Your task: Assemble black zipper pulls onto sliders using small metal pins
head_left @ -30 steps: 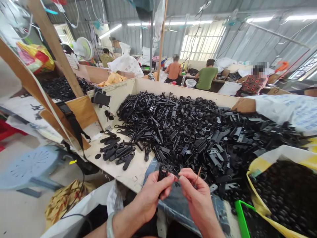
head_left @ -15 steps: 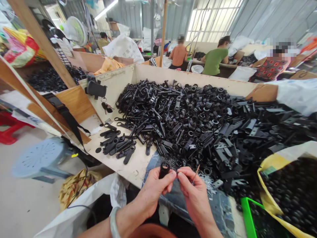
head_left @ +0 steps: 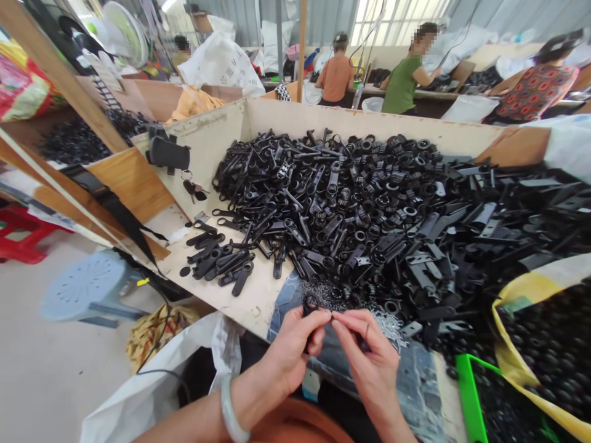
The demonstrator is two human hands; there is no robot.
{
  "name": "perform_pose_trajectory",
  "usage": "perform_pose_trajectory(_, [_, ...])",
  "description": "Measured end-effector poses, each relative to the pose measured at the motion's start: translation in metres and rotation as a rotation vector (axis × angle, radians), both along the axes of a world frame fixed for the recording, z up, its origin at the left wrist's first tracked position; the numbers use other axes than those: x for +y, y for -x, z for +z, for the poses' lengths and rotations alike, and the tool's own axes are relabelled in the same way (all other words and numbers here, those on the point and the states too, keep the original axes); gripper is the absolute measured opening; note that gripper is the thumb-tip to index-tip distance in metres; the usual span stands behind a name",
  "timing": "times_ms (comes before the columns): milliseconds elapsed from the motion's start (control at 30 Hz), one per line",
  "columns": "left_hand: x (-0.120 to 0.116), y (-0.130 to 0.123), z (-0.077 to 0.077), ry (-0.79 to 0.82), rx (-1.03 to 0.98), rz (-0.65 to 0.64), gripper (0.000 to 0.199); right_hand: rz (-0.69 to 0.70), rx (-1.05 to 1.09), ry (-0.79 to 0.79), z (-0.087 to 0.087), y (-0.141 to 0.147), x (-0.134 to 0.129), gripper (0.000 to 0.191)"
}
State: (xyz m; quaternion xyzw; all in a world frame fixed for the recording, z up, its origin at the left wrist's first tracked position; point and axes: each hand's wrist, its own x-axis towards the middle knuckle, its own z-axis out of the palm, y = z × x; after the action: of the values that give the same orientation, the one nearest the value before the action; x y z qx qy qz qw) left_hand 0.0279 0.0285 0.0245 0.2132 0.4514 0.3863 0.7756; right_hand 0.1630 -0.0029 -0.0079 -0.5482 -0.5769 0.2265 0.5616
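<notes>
My left hand [head_left: 295,347] is closed around a black plastic part with a ring-shaped end [head_left: 311,303], which sticks up above the fingers. My right hand [head_left: 372,357] is closed too, its thumb and forefinger pinched together against the left thumb tip. Whatever sits in that pinch is too small to make out. A thin rod-like tool with a dark end [head_left: 363,343] lies across the right palm, partly hidden by the fingers. Below both hands is a blue denim-like cloth [head_left: 406,375], with small metal pins [head_left: 388,326] and tiny grey pieces [head_left: 318,289] just beyond.
A large heap of black plastic parts [head_left: 332,203] fills the wooden-walled bench. Several black handles [head_left: 226,264] lie at its left. On the right are a green crate [head_left: 471,400] and a yellow-edged sack of black balls [head_left: 549,344]. A blue stool [head_left: 87,283] stands left; co-workers [head_left: 339,74] sit beyond.
The camera view has shifted slightly. My thumb and fingertips have come together at the left thumb, and the rod in the right hand has tilted, showing less.
</notes>
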Motion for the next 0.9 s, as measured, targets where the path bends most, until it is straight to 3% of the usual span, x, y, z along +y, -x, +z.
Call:
perform_pose_trajectory(167, [-0.001, -0.002, -0.006, 0.207, -0.099, -0.004, 0.044, 0.032, -0.018, 0.085, 0.0, -0.007, 0.002, 0.016])
perform_pose_trajectory(400, [-0.001, -0.003, -0.009, 0.202, -0.056, -0.046, 0.042, 0.089, -0.147, 0.061, 0.0, -0.015, 0.003, 0.012])
perform_pose_trajectory(700, [-0.003, -0.004, -0.01, 0.233, -0.054, -0.009, 0.039, 0.118, -0.185, 0.072, -0.002, -0.014, 0.005, 0.009])
perform_pose_trajectory(900, [0.0, 0.006, 0.0, 0.21, -0.143, -0.182, 0.023, 0.111, -0.14, 0.105, 0.001, -0.018, 0.006, 0.01])
